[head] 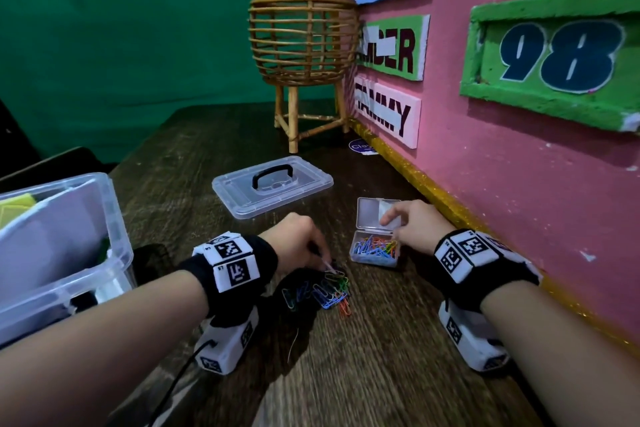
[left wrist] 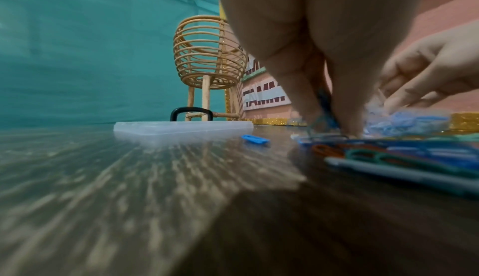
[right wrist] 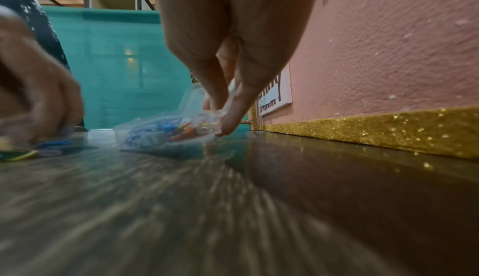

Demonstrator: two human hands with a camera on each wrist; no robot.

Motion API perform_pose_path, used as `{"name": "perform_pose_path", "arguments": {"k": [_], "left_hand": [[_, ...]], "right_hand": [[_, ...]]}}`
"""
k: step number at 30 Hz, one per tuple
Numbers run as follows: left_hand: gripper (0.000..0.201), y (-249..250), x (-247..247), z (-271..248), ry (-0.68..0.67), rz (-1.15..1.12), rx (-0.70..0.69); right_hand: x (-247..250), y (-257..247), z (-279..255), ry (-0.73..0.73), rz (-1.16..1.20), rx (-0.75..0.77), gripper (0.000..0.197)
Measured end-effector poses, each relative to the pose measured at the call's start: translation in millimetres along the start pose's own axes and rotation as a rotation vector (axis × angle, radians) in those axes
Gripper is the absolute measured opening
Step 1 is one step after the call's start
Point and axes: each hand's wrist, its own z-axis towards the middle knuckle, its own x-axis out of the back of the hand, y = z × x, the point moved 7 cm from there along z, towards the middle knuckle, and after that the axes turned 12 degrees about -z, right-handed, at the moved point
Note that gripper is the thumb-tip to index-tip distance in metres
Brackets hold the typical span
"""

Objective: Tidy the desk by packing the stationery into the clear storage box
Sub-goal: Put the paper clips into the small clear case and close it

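Observation:
Loose coloured paper clips (head: 327,291) lie in a pile on the dark wooden desk (head: 363,357). My left hand (head: 323,263) reaches down onto the pile, and thumb and forefinger pinch a blue clip (left wrist: 324,112). Just right of the pile stands a small clear paper clip case (head: 375,250), lid up, partly filled with clips. My right hand (head: 391,229) holds that case (right wrist: 166,135) at its right side, thumb on the raised lid. The big clear storage box (head: 114,229) stands at the left edge with items inside.
The storage box's lid (head: 273,185), with a black handle, lies flat beyond the hands. A wicker basket on legs (head: 304,42) stands at the back. A pink board with a gold glitter edge (head: 433,194) walls off the right side. One blue clip (left wrist: 255,139) lies apart.

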Motion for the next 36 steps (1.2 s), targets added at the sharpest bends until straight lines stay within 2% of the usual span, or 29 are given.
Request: {"name": "perform_pose_path", "arguments": {"k": [2, 5, 7, 10, 13, 14, 16, 18, 21, 27, 32, 36], "left_hand": [[0.015, 4, 8, 3, 0.107, -0.064, -0.024], [0.014, 18, 18, 9, 0.268, -0.125, -0.133], [0.014, 28, 18, 15, 0.304, -0.142, -0.195], [0.016, 40, 7, 25, 0.213, -0.149, -0.244], [0.021, 40, -8, 29, 0.073, -0.109, -0.209], [0.021, 39, -7, 28, 0.093, -0.117, -0.203], [0.019, 36, 4, 27, 0.216, -0.148, -0.180], [0.021, 29, 11, 29, 0.290, -0.095, -0.094], [0.023, 21, 4, 33, 0.218, -0.029, 0.006], [0.024, 29, -9, 29, 0.073, -0.062, -0.097], [0.022, 28, 2, 31, 0.224, -0.017, -0.100], [0.022, 29, -5, 32, 0.138, 0.013, -0.146]], "right_hand": [[-2, -3, 0, -0.021, 0.035, 0.028, 0.041], [-8, -7, 1, -0.084, 0.071, 0.064, 0.036], [-10, -11, 0, -0.111, 0.075, 0.091, 0.036], [-11, -14, 1, -0.107, 0.104, 0.122, 0.038], [-10, -10, 3, -0.081, 0.117, 0.108, 0.038], [-9, -8, 3, -0.069, 0.120, 0.096, 0.038], [-8, -6, 3, -0.052, 0.121, 0.078, 0.037], [-6, -5, 3, -0.030, 0.115, 0.069, 0.037], [-5, -5, 4, -0.010, 0.100, 0.066, 0.040], [-5, -6, 3, -0.017, 0.097, 0.082, 0.037], [-5, -7, 4, -0.027, 0.131, 0.078, 0.040], [-5, -7, 4, -0.021, 0.131, 0.084, 0.039]]}}
